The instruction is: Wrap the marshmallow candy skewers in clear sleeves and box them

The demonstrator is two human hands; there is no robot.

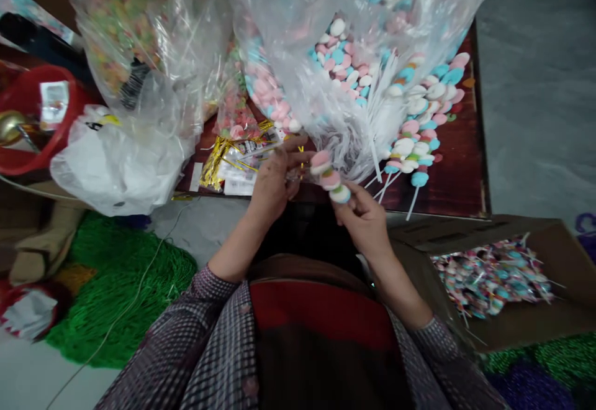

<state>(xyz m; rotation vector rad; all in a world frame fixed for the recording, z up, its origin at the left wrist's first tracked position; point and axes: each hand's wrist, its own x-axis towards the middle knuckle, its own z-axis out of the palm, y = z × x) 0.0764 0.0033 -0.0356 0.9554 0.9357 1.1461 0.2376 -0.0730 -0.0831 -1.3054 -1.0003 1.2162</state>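
A skewer of pink, white and blue marshmallows point(330, 179) is tilted in front of me above the table's near edge. My right hand point(362, 216) is closed around its lower end, fingers against the bottom pieces. At the upper end, the fingers of my left hand point(275, 177) pinch what looks like a clear plastic wrapper point(295, 174). A short gold twist tie point(302, 156) shows by those fingers; whether it is wound on cannot be made out. Gold twist ties point(213, 164) and printed packets point(239, 177) lie beyond my left hand.
Large clear bags of loose marshmallows point(342, 62) cover the table point(465, 168). Finished skewers point(419, 124) and white sticks point(379, 112) lie at right. A red basket point(69, 124) stands left. A cardboard box point(563, 255) of wrapped skewers sits low right; green strands point(125, 279) lie on the floor.
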